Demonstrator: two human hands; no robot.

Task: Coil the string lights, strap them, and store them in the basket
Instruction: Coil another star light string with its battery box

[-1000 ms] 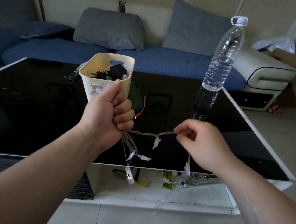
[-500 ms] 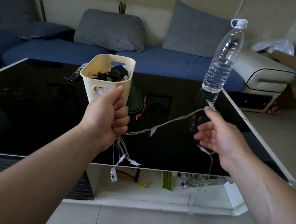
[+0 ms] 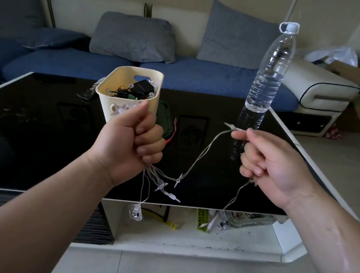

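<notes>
Head view: thin clear-wired string lights (image 3: pixel 196 160) with star-shaped bulbs.

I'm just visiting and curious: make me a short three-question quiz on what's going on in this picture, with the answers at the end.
1. True or false: the left hand is closed in a fist around a bundle of the string lights.
2. Which stands farther to the right on the black table: (a) the basket, (b) the water bottle?
3. Fill in: the right hand pinches the wire between thumb and ____.

Key
1. True; loose loops and star bulbs hang below the fist.
2. b.
3. Fingers; the wire sags between the two hands.
</notes>
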